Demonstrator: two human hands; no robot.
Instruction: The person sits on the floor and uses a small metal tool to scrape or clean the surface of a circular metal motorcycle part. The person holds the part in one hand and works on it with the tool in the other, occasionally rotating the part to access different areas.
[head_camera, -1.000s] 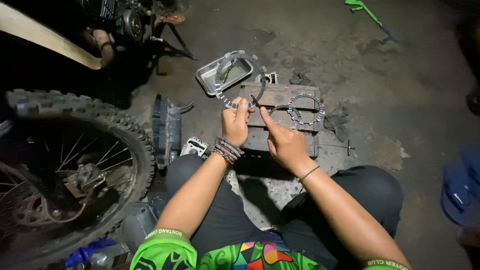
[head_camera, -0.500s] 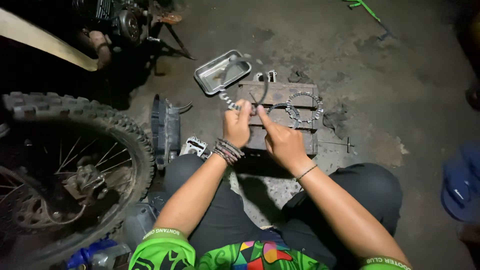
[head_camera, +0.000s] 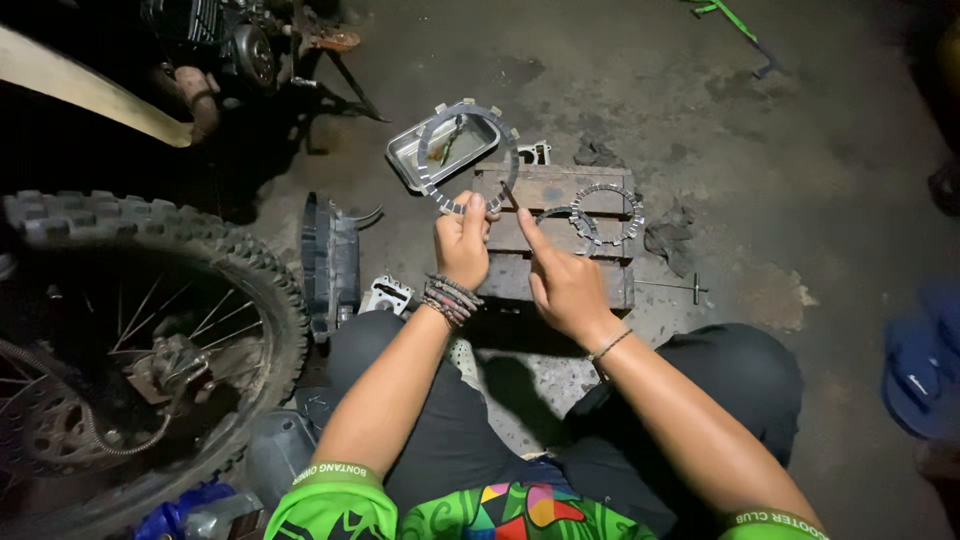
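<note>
My left hand (head_camera: 463, 241) holds up a thin toothed metal ring (head_camera: 452, 128), pinched at its lower edge above a wooden block (head_camera: 590, 275). My right hand (head_camera: 560, 280) is beside it, index finger stretched up toward the ring's lower right rim; whether it touches is unclear. Two more toothed rings (head_camera: 607, 211) lie overlapping on the block's top. Behind the raised ring sits a small rectangular metal tray (head_camera: 405, 165) with small parts in it.
A knobby spoked motorcycle wheel (head_camera: 130, 330) fills the left side. An engine cover (head_camera: 330, 260) stands on edge beside my knee. A T-handle tool (head_camera: 680, 290) lies right of the block. A blue sandal (head_camera: 920, 360) is at far right, a green tool (head_camera: 735, 20) at the top.
My left hand has lifted the toothed ring upright, so it now stands in front of the tray. My right index finger has stretched out toward its rim.
</note>
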